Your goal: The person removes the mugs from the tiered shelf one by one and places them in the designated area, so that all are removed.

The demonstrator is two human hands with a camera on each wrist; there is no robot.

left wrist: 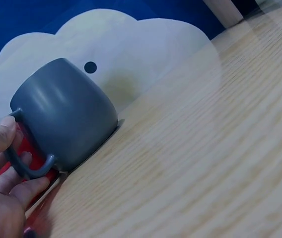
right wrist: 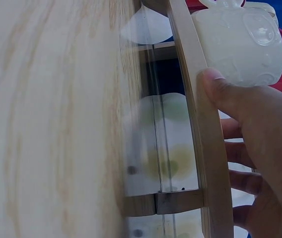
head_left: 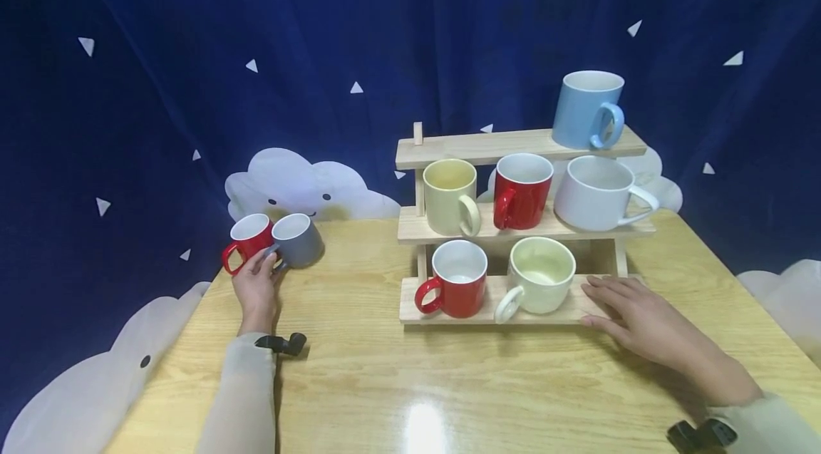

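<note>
At the table's far left, my left hand point(head_left: 254, 288) grips the handle of a grey mug point(head_left: 300, 241). In the left wrist view the thumb lies on top of the handle and the fingers reach through it; the grey mug point(left wrist: 64, 114) stands upright on the table. Right behind it stands a red mug point(head_left: 251, 236), mostly hidden in that view. My right hand point(head_left: 641, 318) rests on the right end of the lowest shelf of a wooden rack point(head_left: 410, 301), its fingers extended over the board. In the right wrist view its thumb touches the shelf's front edge point(right wrist: 210, 134).
Beside the right hand on the lowest shelf are a cream mug point(head_left: 541, 279) and a red mug point(head_left: 460, 283). The middle shelf bears a yellow mug point(head_left: 449, 201), a red mug point(head_left: 526, 190) and a wide white mug point(head_left: 591, 197). A light-blue mug point(head_left: 585, 112) stands on top.
</note>
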